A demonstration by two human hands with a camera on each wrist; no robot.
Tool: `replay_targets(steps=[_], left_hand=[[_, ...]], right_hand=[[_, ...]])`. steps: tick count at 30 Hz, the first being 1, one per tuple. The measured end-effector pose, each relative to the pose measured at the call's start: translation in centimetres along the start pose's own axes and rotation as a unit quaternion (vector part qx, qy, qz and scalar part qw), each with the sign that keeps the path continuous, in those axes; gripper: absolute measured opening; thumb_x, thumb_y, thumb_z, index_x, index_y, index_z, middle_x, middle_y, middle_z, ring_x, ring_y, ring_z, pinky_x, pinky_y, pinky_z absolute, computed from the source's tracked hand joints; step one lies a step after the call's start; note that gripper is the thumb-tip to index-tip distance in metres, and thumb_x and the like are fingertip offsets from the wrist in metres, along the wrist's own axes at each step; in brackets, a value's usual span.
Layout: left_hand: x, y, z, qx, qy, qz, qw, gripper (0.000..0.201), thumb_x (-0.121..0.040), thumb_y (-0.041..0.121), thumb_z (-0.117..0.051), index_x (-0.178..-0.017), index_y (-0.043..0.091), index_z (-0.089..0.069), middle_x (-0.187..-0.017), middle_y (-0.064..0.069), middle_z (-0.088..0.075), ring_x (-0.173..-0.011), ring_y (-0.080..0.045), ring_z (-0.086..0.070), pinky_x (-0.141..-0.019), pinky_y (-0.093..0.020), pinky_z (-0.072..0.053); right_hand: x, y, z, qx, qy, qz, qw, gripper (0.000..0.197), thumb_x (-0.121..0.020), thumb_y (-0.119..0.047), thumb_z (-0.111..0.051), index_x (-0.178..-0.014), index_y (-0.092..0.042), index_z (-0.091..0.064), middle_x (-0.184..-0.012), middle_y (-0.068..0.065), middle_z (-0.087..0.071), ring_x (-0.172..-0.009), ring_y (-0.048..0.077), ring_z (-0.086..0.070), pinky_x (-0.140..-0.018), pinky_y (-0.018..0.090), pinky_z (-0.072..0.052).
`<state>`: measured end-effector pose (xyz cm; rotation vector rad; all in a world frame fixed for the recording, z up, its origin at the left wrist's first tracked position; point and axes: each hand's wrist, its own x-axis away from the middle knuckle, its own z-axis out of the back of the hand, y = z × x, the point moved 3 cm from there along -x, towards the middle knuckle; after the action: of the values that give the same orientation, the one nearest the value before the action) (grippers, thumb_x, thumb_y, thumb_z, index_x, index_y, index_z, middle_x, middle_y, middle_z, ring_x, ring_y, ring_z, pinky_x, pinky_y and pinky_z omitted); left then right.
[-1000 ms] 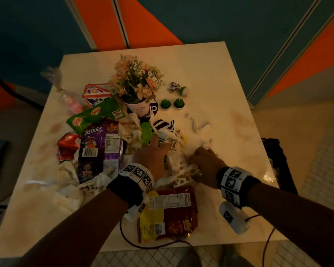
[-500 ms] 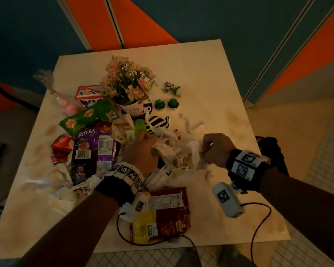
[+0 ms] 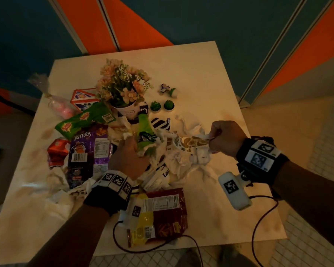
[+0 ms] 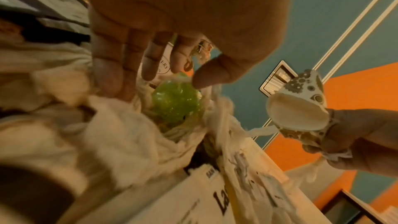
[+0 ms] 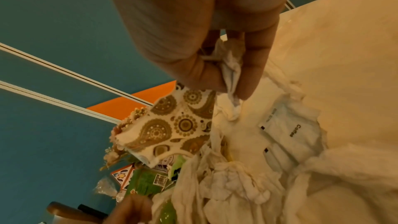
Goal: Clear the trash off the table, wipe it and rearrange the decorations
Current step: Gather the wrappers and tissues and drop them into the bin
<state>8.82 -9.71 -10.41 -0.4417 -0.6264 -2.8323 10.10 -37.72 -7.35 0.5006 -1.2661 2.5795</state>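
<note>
Trash lies heaped mid-table (image 3: 220,83): crumpled white tissues (image 3: 179,162), snack bags and a green plastic bottle (image 3: 145,133). My left hand (image 3: 127,155) is at the bottle's base, fingers and thumb curved round it and some tissue; the left wrist view shows the bottle (image 4: 174,103) between fingers (image 4: 107,74) and thumb. My right hand (image 3: 223,140) is lifted to the right, pinching a flattened paisley paper cup (image 3: 191,141) and a tissue strand. The right wrist view shows the cup (image 5: 172,129) and tissue (image 5: 232,74) in that pinch.
A flower pot (image 3: 127,110), two green cactus candles (image 3: 155,106), a zebra figure (image 3: 165,88) and a striped piece (image 3: 161,123) stand behind the heap. A purple chips bag (image 3: 87,151), green packet (image 3: 85,120) and red wrapper (image 3: 57,153) lie left; a red-yellow packet (image 3: 162,214) lies near.
My right hand closed on the paisley cup and tissue, then rose and pulled them to the right. My left hand shifted onto the green bottle, which now tilts up out of the tissues.
</note>
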Motion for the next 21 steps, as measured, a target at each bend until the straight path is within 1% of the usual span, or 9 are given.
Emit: replay_targets(steps=[3,6,8,10,13,15,17,19,21], left_hand=[[-1.3,1.6,0.1,0.026,-0.006,0.009,1.000,0.069,-0.072,0.059,-0.062,-0.124,0.030,-0.028,-0.125,-0.005,-0.048,-0.102,-0.034,-0.058,-0.085,-0.041,-0.049],[-3.1,2.6,-0.9,0.015,-0.026,0.029,0.999,0.083,-0.066,0.073,-0.055,-0.132,0.039,-0.019,-0.132,-0.010,-0.045,-0.109,-0.040,-0.055,-0.089,-0.050,-0.048],[-3.7,3.0,-1.5,0.013,-0.040,0.049,0.998,0.082,-0.074,0.060,-0.060,-0.139,0.034,-0.016,-0.136,-0.012,-0.041,-0.113,-0.040,-0.052,-0.084,-0.044,-0.047],[-4.0,3.0,-1.6,0.028,-0.040,0.062,0.997,0.079,-0.079,0.047,-0.062,-0.141,0.031,-0.016,-0.135,-0.012,-0.042,-0.112,-0.039,-0.052,-0.079,-0.042,-0.044],[-3.4,2.7,-0.7,0.075,-0.029,0.063,0.995,0.070,-0.074,0.045,-0.060,-0.134,0.028,-0.028,-0.117,-0.007,-0.055,-0.106,-0.035,-0.057,-0.085,-0.043,-0.049],[-2.5,2.6,0.5,0.092,-0.006,0.054,0.994,0.057,-0.076,0.039,-0.060,-0.127,0.028,-0.037,-0.104,0.000,-0.055,-0.097,-0.029,-0.057,-0.080,-0.037,-0.045],[-1.2,2.3,2.0,0.103,0.012,0.041,0.994,0.051,-0.080,0.031,-0.063,-0.125,0.027,-0.041,-0.099,0.002,-0.052,-0.092,-0.026,-0.054,-0.078,-0.034,-0.039],[0.1,1.5,3.5,0.162,0.018,0.031,0.986,0.057,-0.079,0.025,-0.067,-0.129,0.030,-0.041,-0.103,0.003,-0.054,-0.094,-0.022,-0.053,-0.084,-0.034,-0.043],[1.1,1.0,4.9,0.255,0.026,0.021,0.966,0.058,-0.076,0.017,-0.070,-0.126,0.032,-0.046,-0.108,0.003,-0.060,-0.097,-0.023,-0.059,-0.089,-0.042,-0.049]], right_hand=[[0.1,0.2,-0.4,-0.009,0.004,0.003,1.000,0.016,-0.073,0.016,-0.061,-0.075,0.001,-0.054,-0.067,0.016,-0.055,-0.058,0.018,-0.061,-0.056,0.031,-0.052],[0.3,0.0,-0.8,-0.008,0.009,0.016,1.000,0.023,-0.074,0.015,-0.060,-0.067,-0.003,-0.047,-0.075,0.021,-0.058,-0.066,0.027,-0.064,-0.063,0.041,-0.056],[0.5,-0.3,-0.9,-0.008,0.011,0.026,1.000,0.030,-0.075,0.014,-0.060,-0.063,-0.009,-0.045,-0.075,0.020,-0.057,-0.067,0.028,-0.063,-0.064,0.043,-0.058],[0.8,-0.5,-0.6,-0.022,0.012,0.027,0.999,0.032,-0.076,0.014,-0.059,-0.062,-0.011,-0.044,-0.071,0.014,-0.054,-0.061,0.022,-0.061,-0.060,0.038,-0.056],[0.9,-0.6,0.1,-0.042,0.024,0.030,0.998,0.034,-0.077,0.015,-0.059,-0.061,-0.012,-0.043,-0.068,0.008,-0.052,-0.057,0.018,-0.057,-0.054,0.029,-0.049],[0.9,-0.6,0.8,-0.051,0.036,0.032,0.998,0.034,-0.076,0.015,-0.059,-0.062,-0.011,-0.043,-0.068,0.009,-0.051,-0.057,0.020,-0.056,-0.053,0.027,-0.047],[0.7,-0.7,1.5,-0.056,0.052,0.032,0.997,0.033,-0.075,0.016,-0.059,-0.063,-0.010,-0.042,-0.070,0.015,-0.052,-0.058,0.022,-0.057,-0.054,0.034,-0.053],[0.6,-1.0,2.0,-0.076,0.065,0.029,0.995,0.032,-0.074,0.016,-0.059,-0.064,-0.009,-0.043,-0.076,0.020,-0.053,-0.058,0.026,-0.059,-0.062,0.047,-0.058],[0.5,-1.5,2.5,-0.088,0.072,0.032,0.993,0.030,-0.073,0.017,-0.059,-0.066,-0.008,-0.044,-0.079,0.022,-0.054,-0.059,0.028,-0.061,-0.066,0.056,-0.058]])
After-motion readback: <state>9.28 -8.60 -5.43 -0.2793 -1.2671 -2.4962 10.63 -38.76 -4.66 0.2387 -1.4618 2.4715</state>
